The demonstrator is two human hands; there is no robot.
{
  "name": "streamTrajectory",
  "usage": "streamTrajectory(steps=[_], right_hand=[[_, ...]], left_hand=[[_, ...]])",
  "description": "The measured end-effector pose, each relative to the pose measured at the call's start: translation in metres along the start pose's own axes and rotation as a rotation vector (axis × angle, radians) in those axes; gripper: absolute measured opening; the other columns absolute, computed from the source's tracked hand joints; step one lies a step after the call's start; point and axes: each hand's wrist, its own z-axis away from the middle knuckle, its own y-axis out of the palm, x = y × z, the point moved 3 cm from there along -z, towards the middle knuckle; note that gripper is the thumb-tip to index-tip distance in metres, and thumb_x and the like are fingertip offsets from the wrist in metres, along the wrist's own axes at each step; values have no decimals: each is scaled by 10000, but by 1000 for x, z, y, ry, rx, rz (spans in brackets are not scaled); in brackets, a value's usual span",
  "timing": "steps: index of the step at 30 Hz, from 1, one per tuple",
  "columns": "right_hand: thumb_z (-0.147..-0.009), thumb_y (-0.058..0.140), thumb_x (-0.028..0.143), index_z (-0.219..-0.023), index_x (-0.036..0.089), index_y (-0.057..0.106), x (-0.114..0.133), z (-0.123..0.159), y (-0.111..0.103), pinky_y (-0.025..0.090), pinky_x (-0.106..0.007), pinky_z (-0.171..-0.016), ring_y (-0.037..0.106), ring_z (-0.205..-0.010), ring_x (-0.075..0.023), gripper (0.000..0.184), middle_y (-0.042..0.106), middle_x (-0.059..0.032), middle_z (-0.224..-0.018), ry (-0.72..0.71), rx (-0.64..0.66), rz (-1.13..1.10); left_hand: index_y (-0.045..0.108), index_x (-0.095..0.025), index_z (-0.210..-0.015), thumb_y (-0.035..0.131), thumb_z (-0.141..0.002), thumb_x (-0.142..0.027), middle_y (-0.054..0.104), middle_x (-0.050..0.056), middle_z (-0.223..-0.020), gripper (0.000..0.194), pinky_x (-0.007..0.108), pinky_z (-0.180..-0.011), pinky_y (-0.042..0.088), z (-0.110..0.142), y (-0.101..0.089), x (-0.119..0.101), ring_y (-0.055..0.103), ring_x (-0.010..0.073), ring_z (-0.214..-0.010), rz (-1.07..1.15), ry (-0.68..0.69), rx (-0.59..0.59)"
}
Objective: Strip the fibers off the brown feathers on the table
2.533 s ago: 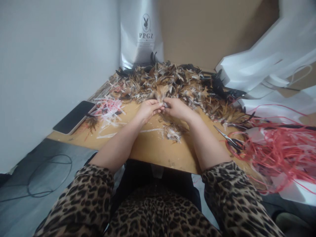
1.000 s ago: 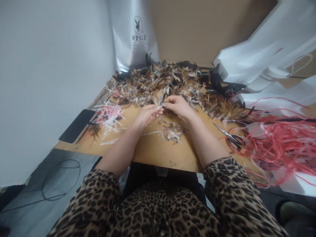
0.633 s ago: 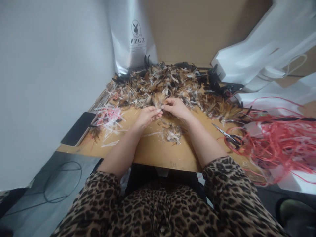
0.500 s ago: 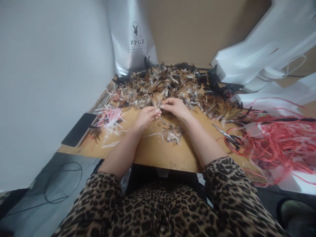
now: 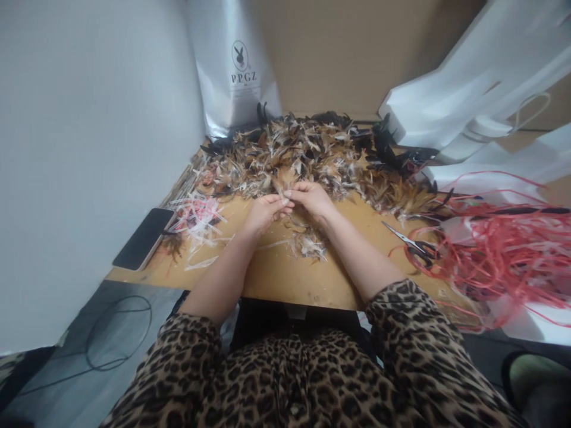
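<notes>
Both hands meet over the wooden table, closed around the base of a small bunch of brown feathers. My left hand pinches the bunch's lower end from the left. From the right, my right hand has thumb and forefinger together at the same spot, its fingertips touching the left ones. The feather tips point up and away from me. Just behind lies a wide heap of brown, white and black feathers. Between my forearms sits a small clump of pale feather scraps.
Scissors lie right of my right forearm, beside a tangle of red plastic strips. On the left are a phone and a pile of white and pink strips. A silver bag stands behind; white bags rise at right.
My right hand has shifted slightly left and down, its fingers drawn closer to the left fingertips. The feather bunch stays between the hands. The whole view has shifted a little.
</notes>
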Motion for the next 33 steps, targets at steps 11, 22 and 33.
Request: streamTrajectory(steps=[11,22,33], right_hand=[[-582,739,413,-609,171,570,-3,-1,3,400,-235,-566,488,-540,-93,297,569,36,-563,-49,-13,80],[-718,616,237,-750,136,706,33,-7,-49,434,-257,-706,596,-700,-140,138,700,-32,-755,-283,-52,799],[-835,470,196,-1009,206,709,10,5,-20,387,-295,-683,607,-879,-224,296,649,-112,-995,-276,148,1615]], left_hand=[[671,-101,-718,741,-688,-267,694,53,-684,183,163,-559,456,-2,-2,2,597,55,-552,-79,47,-50],[659,-107,-733,748,-695,-238,695,43,-718,163,150,-554,459,-9,-22,-10,608,51,-573,131,202,-205],[661,-114,-746,722,-724,-229,695,34,-724,132,138,-524,430,-7,-21,-13,584,36,-558,126,194,-226]])
